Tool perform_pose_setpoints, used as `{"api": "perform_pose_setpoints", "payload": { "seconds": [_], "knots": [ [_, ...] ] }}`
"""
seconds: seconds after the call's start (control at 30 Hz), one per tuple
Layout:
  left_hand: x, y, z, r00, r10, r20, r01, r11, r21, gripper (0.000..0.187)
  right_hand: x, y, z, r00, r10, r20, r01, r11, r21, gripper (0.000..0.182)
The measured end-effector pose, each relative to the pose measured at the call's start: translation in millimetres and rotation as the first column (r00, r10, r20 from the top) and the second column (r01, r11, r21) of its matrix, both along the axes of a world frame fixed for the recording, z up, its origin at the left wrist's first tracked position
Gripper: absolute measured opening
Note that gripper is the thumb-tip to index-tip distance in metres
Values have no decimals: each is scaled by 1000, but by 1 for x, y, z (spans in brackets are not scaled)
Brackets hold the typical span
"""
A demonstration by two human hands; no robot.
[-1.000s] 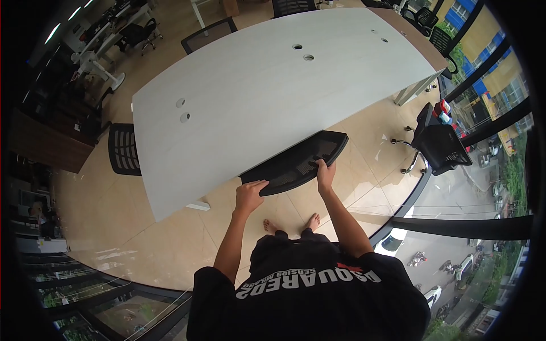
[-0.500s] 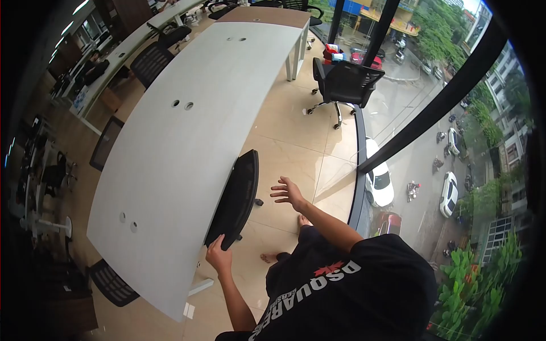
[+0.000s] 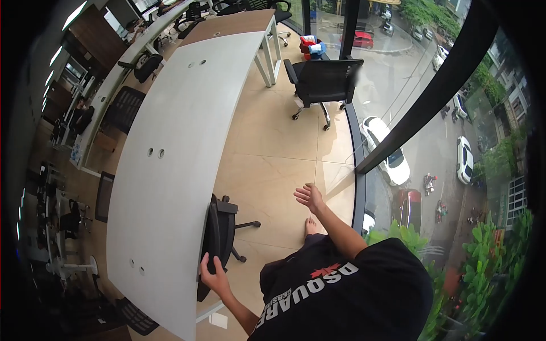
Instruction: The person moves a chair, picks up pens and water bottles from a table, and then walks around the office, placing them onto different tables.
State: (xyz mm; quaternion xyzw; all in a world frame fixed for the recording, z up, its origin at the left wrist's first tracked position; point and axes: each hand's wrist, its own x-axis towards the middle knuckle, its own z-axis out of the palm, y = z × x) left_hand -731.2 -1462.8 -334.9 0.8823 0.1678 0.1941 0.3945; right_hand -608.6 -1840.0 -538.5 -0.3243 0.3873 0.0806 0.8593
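fingers of my left hand point(image 3: 214, 278) are wrapped on the top edge of the black mesh chair point(image 3: 219, 241), and that is the only thing i am holding. the chair sits near me, tucked close against the near edge of the long white table point(image 3: 170, 170), with its wheeled legs poking out to the right on the tan floor point(image 3: 273, 148). my right hand point(image 3: 310, 197) is open and let go, fingers spread, hanging in the air over the floor and touching nothing. i think i am in the middle of moving this chair along the table, so the next move needs a firm pull or push with my left hand, and maybe my right hand back on the chair to steer it. my bare foot point(image 3: 310, 226) is close to the chair legs, so the wheels could bump my toes. far off by the glass wall point(image 3: 398, 113) stands another black chair point(image 3: 321, 82), well apart from mine. more chairs sit on the far side of the table.
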Motion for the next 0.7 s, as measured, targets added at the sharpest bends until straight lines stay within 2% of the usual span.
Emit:
{"api": "perform_pose_setpoints", "payload": {
  "seconds": [0.03, 0.1, 0.2, 0.3, 0.5, 0.67, 0.7],
  "knots": [
    [23, -25, 4, 993, -108, 42, 109, 994, -22, 31, 6, -17, 8, 999, -25, 23, 25, 1000, -4, 63],
    [67, -67, 17, 950, -313, 17, 310, 945, 103, 31, 12, -46, 19, 996, -66, 64, 65, 998, 9, 61],
    [130, -119, 36, 888, -460, -4, 454, 875, 168, 30, 16, -88, 30, 984, -141, 105, 140, 990, 24, 59],
    [188, -161, 41, 847, -530, -47, 532, 843, 76, 31, -3, -128, 27, 950, -300, 86, 297, 954, 51, 58],
    [284, -258, 16, 648, -762, -5, 762, 648, 8, 32, -50, -216, 2, 788, -612, -72, 614, 789, 25, 64],
    [348, -314, 0, 519, -855, 6, 853, 517, -66, 34, -19, -269, -1, 683, -729, -36, 725, 684, -78, 71],
    [365, -314, -1, 526, -850, 4, 848, 524, -81, 34, -2, -272, -2, 679, -732, -52, 727, 681, -90, 71]
  ]
}}
